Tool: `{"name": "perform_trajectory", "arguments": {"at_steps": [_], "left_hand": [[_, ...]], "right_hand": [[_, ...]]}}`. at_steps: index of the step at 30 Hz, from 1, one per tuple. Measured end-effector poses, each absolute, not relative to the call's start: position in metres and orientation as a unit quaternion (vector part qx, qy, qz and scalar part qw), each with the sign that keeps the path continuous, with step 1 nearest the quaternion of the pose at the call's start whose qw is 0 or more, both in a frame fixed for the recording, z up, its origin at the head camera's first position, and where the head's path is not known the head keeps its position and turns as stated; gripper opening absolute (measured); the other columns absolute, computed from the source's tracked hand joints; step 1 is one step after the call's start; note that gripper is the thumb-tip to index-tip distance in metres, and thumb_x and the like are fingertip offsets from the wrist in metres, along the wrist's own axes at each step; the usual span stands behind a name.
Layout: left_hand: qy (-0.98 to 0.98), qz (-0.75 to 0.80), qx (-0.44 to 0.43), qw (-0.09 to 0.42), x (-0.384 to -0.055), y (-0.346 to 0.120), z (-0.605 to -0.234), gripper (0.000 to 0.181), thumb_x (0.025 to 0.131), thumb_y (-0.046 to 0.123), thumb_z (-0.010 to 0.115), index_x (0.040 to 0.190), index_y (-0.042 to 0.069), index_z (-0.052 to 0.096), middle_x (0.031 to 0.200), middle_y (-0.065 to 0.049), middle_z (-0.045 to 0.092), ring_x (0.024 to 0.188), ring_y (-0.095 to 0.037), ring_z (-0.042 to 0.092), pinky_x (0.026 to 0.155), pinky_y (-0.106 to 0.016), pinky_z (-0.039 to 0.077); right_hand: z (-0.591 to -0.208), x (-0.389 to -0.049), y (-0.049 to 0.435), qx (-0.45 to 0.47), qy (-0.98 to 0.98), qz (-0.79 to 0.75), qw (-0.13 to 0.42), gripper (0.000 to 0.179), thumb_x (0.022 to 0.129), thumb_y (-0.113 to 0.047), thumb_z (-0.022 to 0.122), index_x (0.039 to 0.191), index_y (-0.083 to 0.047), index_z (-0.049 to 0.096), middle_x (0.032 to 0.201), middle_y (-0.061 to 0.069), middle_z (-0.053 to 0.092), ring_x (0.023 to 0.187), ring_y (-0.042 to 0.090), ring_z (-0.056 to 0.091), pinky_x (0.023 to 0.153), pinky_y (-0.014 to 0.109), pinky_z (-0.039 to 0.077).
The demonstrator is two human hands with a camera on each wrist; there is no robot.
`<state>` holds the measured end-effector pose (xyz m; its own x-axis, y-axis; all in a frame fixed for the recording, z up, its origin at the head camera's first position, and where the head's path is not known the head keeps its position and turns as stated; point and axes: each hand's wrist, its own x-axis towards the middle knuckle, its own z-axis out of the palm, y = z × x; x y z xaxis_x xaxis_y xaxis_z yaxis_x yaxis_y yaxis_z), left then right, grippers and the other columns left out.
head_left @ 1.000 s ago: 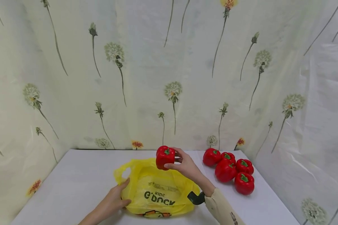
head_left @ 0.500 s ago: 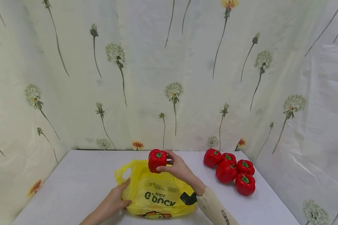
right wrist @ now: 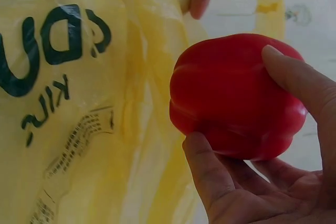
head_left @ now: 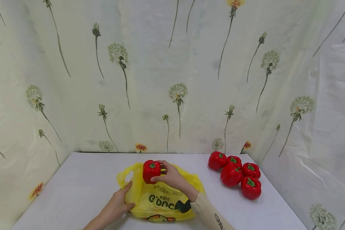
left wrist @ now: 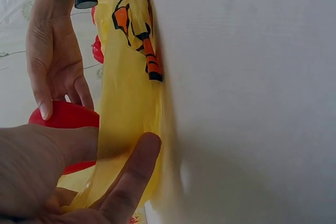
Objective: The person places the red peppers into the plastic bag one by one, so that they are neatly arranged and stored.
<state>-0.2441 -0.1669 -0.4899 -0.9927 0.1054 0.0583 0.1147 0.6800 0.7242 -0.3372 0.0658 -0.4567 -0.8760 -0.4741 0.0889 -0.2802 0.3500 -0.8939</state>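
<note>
A yellow plastic bag [head_left: 143, 207] with dark lettering lies on the white table. At its left side my left hand [head_left: 119, 203] holds the edge; in the left wrist view the plastic [left wrist: 128, 93] passes between thumb and fingers. Above the bag's left part, my right hand [head_left: 172, 177] grips a red bell pepper [head_left: 151, 172] with a green stem. The right wrist view shows thumb and fingertips on opposite sides of that bell pepper [right wrist: 236, 95]. How far it is above the bag's opening I cannot tell.
Several more red bell peppers [head_left: 231, 175] sit grouped at the table's right side. The white table [head_left: 83, 182] stretches out to the left of the bag. A dandelion-patterned curtain [head_left: 149, 80] stands behind and at the sides. A dark wrist device [head_left: 183, 206] is on the right arm.
My right hand has carried the bell pepper leftward and a little lower, to the bag's left part. The left hand stays at the bag's edge. The grouped bell peppers have not moved.
</note>
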Motion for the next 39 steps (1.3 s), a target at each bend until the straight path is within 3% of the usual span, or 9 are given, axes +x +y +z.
{"name": "perform_trajectory", "arguments": {"at_steps": [11, 30, 39], "left_hand": [[-0.916, -0.398, -0.05, 0.006, -0.246, -0.166, -0.491, 0.083, 0.072, 0.007, 0.081, 0.143, -0.006, 0.04, 0.144, -0.027, 0.045, 0.132, -0.043, 0.043, 0.105, -0.056, 0.038], [-0.919, -0.388, -0.072, 0.013, -0.246, -0.165, -0.493, 0.082, 0.072, 0.007, 0.08, 0.142, -0.007, 0.041, 0.144, -0.026, 0.045, 0.131, -0.044, 0.044, 0.104, -0.056, 0.039], [-0.92, -0.389, -0.045, -0.013, -0.248, -0.164, -0.493, 0.082, 0.073, 0.008, 0.08, 0.143, -0.006, 0.04, 0.145, -0.028, 0.042, 0.133, -0.045, 0.04, 0.105, -0.058, 0.036]], "right_hand": [[-0.478, -0.341, 0.055, -0.211, 0.835, -0.498, 0.103, 0.076, 0.077, -0.041, 0.079, 0.14, -0.015, 0.046, 0.126, 0.006, 0.06, 0.114, 0.026, 0.056, 0.089, 0.04, 0.054], [-0.496, -0.35, 0.043, -0.224, 0.831, -0.5, 0.1, 0.072, 0.081, -0.032, 0.078, 0.141, -0.014, 0.044, 0.133, 0.01, 0.056, 0.117, 0.029, 0.056, 0.09, 0.041, 0.055], [-0.499, -0.351, 0.046, -0.229, 0.828, -0.501, 0.101, 0.074, 0.081, -0.033, 0.078, 0.142, -0.014, 0.042, 0.132, 0.008, 0.056, 0.115, 0.026, 0.056, 0.086, 0.039, 0.056]]}}
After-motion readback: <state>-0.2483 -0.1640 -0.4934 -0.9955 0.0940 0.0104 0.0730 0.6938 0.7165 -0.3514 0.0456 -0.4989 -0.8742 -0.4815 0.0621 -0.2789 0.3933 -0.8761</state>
